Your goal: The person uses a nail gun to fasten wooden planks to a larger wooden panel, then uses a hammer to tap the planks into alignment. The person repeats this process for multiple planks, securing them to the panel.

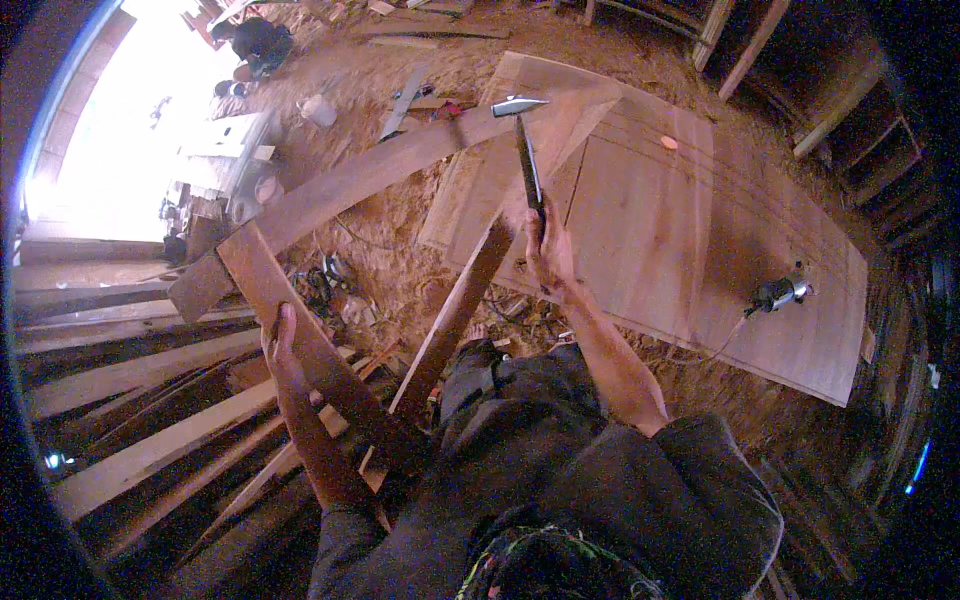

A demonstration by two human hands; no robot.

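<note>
My right hand (551,255) is closed around the dark handle of a hammer (528,160), whose metal head points away from me, above the wooden pieces. My left hand (284,338) grips the edge of a brown wooden board (330,365) that slants from the left toward my body. The far end of that board meets a long plank (370,178) running up to the right. Another narrow plank (455,310) passes under or beside my right hand and slopes toward my lap; whether the hand touches it, I cannot tell.
Large wooden panels (640,230) lie on the dirt ground at the right, with a corded power tool (780,293) and an orange round thing (669,143) on them. Long timber pieces (150,370) are piled at the left. Another person (260,48) is at the far left.
</note>
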